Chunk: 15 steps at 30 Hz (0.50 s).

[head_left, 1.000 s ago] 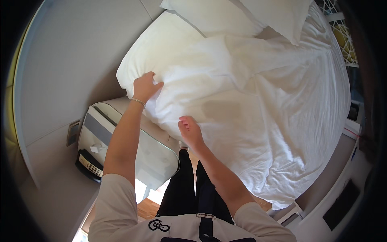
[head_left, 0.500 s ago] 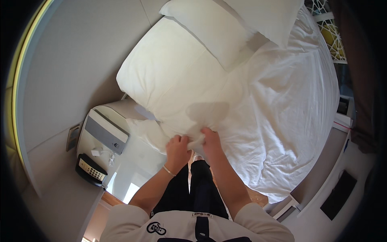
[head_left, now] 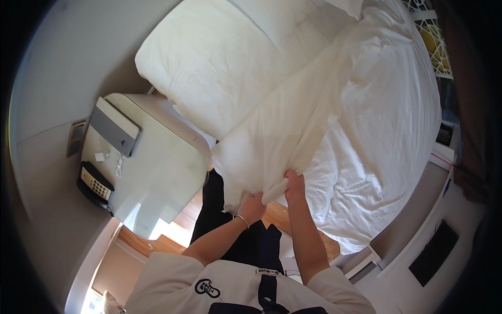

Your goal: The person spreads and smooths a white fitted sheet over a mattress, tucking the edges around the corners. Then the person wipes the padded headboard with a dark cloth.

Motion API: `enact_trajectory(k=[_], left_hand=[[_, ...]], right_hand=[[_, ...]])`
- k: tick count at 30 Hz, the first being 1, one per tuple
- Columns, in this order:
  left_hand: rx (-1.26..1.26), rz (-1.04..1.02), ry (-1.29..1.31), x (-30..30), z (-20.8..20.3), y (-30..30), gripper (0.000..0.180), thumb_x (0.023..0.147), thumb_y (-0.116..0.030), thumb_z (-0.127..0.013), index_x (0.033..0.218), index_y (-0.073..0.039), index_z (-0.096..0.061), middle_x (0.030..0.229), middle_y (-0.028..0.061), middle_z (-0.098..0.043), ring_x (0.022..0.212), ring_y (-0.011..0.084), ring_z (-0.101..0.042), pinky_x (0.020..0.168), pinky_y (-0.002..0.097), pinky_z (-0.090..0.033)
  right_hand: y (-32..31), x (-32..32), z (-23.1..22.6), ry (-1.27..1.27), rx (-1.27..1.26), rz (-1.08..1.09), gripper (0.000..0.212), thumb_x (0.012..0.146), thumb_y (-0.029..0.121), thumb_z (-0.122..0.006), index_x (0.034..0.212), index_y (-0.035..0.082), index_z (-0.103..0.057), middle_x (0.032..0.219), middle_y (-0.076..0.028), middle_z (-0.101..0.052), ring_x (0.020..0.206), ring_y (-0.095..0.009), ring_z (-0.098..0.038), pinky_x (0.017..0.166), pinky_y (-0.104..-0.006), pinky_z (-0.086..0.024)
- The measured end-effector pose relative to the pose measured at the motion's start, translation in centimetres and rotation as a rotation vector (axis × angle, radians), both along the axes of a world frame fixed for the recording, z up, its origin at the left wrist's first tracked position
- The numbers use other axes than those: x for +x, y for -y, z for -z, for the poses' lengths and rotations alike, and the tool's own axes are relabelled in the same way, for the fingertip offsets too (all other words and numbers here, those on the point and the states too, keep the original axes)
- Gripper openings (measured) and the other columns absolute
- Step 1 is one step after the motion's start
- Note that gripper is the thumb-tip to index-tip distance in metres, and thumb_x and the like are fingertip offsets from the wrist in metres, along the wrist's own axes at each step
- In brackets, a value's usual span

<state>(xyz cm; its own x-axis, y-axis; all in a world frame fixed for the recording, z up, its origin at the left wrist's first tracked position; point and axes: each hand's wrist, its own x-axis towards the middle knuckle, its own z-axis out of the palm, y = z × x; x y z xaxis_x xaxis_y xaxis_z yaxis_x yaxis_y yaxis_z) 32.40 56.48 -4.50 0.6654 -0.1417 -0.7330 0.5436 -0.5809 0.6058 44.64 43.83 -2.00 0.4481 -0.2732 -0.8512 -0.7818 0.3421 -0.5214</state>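
Observation:
A large white bed sheet [head_left: 282, 125] is pulled toward me off the near side of the bed, its gathered edge hanging in front of my legs. My left hand [head_left: 253, 207] is closed on that edge, with a bracelet at the wrist. Slightly farther and to the right, my right hand [head_left: 294, 186] grips the same edge, the cloth bunched between both hands. Beyond the lifted cloth shows the pale mattress [head_left: 209, 68]. To the right the sheet lies rumpled over the bed.
A glossy bedside table [head_left: 162, 162] stands at the left, bearing a dark phone [head_left: 95, 184], a grey-and-white flat box [head_left: 114, 126] and a white charger [head_left: 100, 156]. A white pillow [head_left: 266, 18] lies at the far end. At the right is a counter with a black flat object [head_left: 434, 254].
Both hands have drawn the sheet's edge toward me and to the right, stretching the cloth into a long fold. The view has shifted, and more bedside table and floor show.

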Motion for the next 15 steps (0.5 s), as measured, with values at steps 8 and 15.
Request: enact_trajectory(k=[8,15], left_hand=[[0.037,-0.109,0.155,-2.2,2.6,1.3,0.062,0.079,-0.025,-0.068,0.131,-0.004,-0.041,0.117,0.0284,-0.051,0.116,0.044,-0.049,0.096,0.0488,-0.043],[0.38,-0.211,0.752,12.7,2.5,-2.8,0.074,0.075,-0.034,-0.073,0.135,-0.003,-0.041,0.136,0.0234,-0.042,0.127,0.0438,-0.037,0.102,0.0504,-0.034]], right_hand=[[10.8,-13.8,5.9,-0.214,0.092,-0.075,0.047,0.083,0.005,-0.053,0.129,0.006,-0.046,0.123,-0.008,-0.055,0.112,-0.023,-0.053,0.094,-0.039,-0.043],[4.7,-7.6,5.1,0.214,-0.052,0.021,0.052,0.088,0.029,-0.061,0.129,-0.001,-0.05,0.117,-0.009,-0.058,0.104,-0.019,-0.054,0.087,-0.0303,-0.044]])
